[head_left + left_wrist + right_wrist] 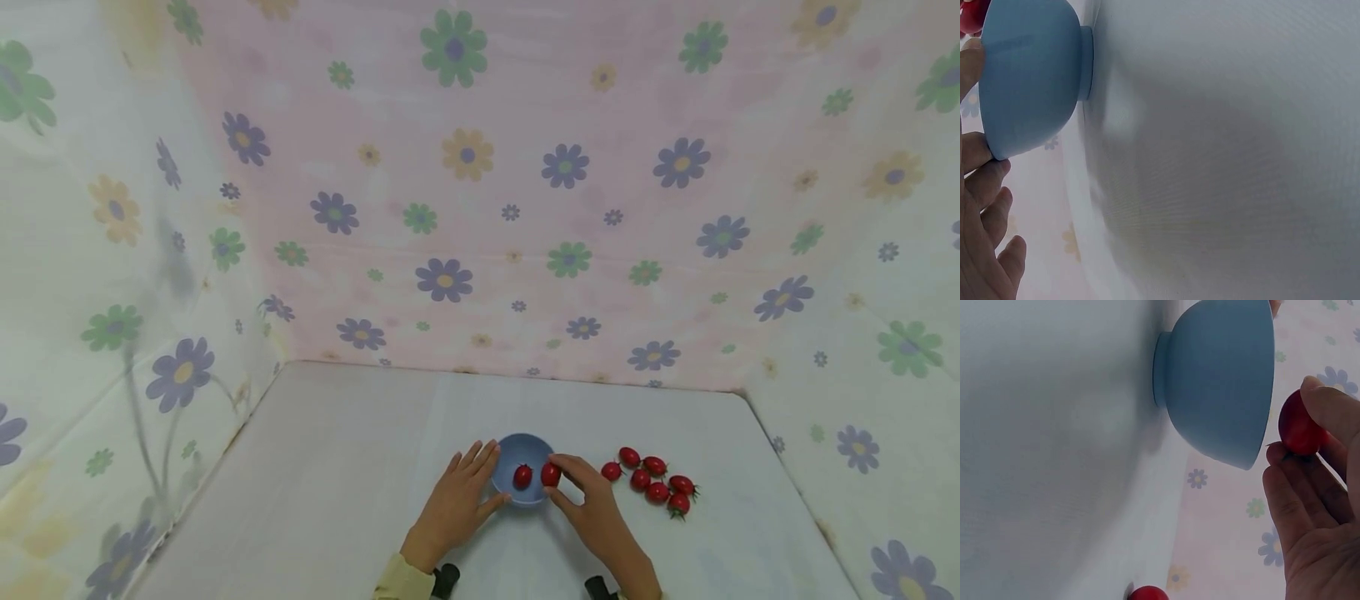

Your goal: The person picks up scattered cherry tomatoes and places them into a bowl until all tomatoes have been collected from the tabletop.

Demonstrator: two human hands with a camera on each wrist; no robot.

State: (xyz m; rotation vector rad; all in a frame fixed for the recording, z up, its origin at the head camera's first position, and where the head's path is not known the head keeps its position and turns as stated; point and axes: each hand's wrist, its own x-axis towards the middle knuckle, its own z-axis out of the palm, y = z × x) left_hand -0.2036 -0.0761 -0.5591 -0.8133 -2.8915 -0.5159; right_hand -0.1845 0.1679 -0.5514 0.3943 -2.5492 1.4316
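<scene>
A small blue bowl (527, 450) stands upright on the table, with one red cherry tomato (522, 477) visible inside. My left hand (455, 502) rests at the bowl's left side, its fingers fairly straight; the thumb and a fingertip touch the rim, as the left wrist view shows too. With thumb and fingers, my right hand (592, 503) pinches another cherry tomato (1300, 425) just above the bowl's right rim. That tomato's green stem end points toward the fingers. To the right of the bowl lie several loose cherry tomatoes (657, 492), some with green stems.
The white-covered table (337, 467) runs back to a flower-patterned cloth wall (517, 242), and similar cloth hangs at both sides. Dark wrist bands (446, 581) show at the bottom edge of the head view.
</scene>
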